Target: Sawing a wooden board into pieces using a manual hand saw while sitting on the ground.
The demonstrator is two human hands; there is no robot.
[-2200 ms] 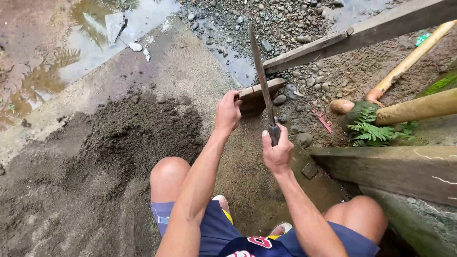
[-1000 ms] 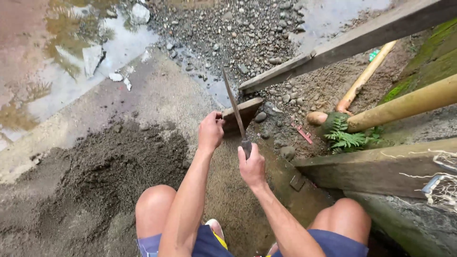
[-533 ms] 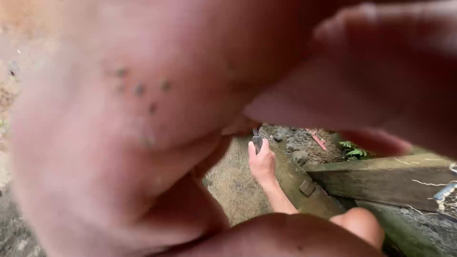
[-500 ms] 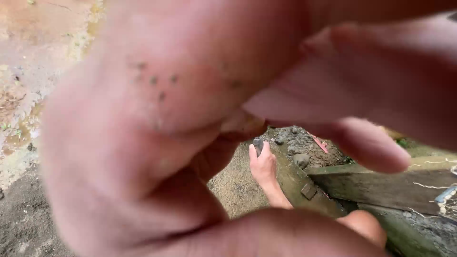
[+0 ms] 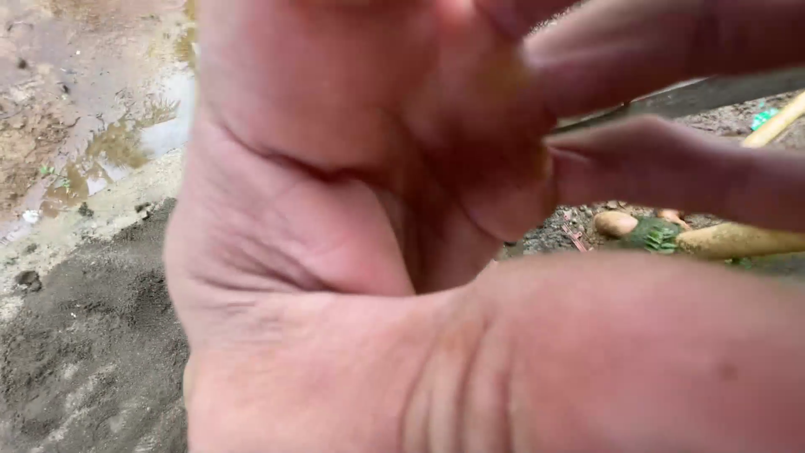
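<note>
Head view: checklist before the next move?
1. View clear: not ok. The left hand covers most of the lens.
2. Left hand empty: ok. Palm open, nothing held.
3. Right hand located: cannot tell. It is out of view.
4. Work spot visible: not ok. It is hidden behind the palm.
5. Footing: cannot tell. Only a puddle and a dark sand pile show at left, and a pole at right.

left hand [image 5: 402,252] right up against the lens, palm facing camera, fingers [image 5: 671,168] spread loosely, holding nothing visible. left of it: dark sand pile [image 5: 75,335] and a muddy puddle [image 5: 92,109]. through the finger gap: bamboo pole [image 5: 729,239], green leaf [image 5: 654,235], a plank [image 5: 713,92].
</note>
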